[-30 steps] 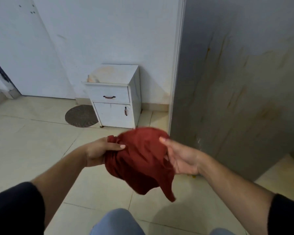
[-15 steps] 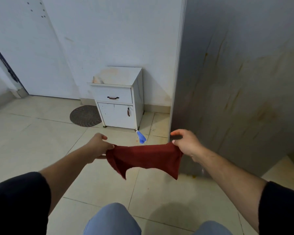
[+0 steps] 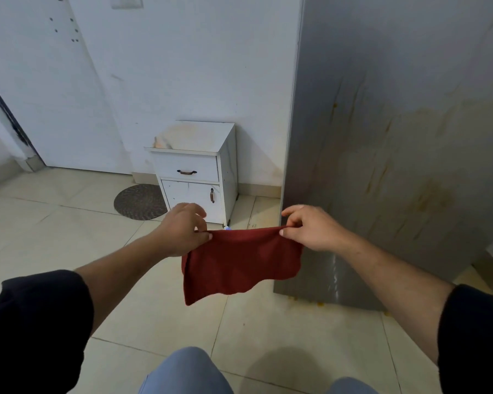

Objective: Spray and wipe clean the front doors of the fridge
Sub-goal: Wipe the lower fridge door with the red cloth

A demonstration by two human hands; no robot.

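**Red cloth stretched between two hands beside a stained fridge door**

On my feed, the left hand (image 3: 182, 230) and the right hand (image 3: 310, 228) each pinch a top corner of the dark red cloth (image 3: 239, 265) between thumb and fingers. They pull its upper edge level while the rest hangs loose above the beige tiled floor (image 3: 54, 237). The grey fridge door (image 3: 396, 166) stands at the right, with brownish-yellow streaks and smears running down its face. The cloth's right side overlaps the door's lower corner in my view. Behind the hands, a small white cabinet (image 3: 194, 166) with a drawer and a door sits against the white wall, and a round woven mat (image 3: 138, 201) lies on the floor just beside it.
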